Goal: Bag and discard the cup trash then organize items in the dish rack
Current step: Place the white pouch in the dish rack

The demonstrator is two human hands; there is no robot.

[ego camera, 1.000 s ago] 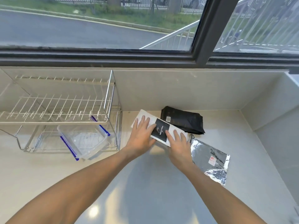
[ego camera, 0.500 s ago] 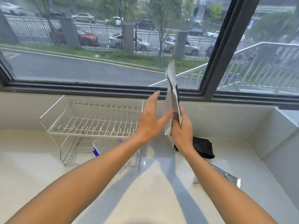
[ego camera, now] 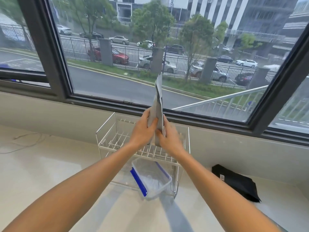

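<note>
Left hand: the left hand [ego camera: 144,131] is gripping the white flat package [ego camera: 158,104] from the left side, thumb pressing on its face.
Right hand: the right hand [ego camera: 168,138] is closing around the lower edge of the same package.
Package: it is standing upright, edge toward the camera, above the dish rack [ego camera: 110,131].
Dish rack: it is sitting on the counter [ego camera: 50,164], holding a clear container with blue clips [ego camera: 151,179] in its lower level.
Black bag: a black bag [ego camera: 237,181] is lying on the counter, well apart to the right.
</note>
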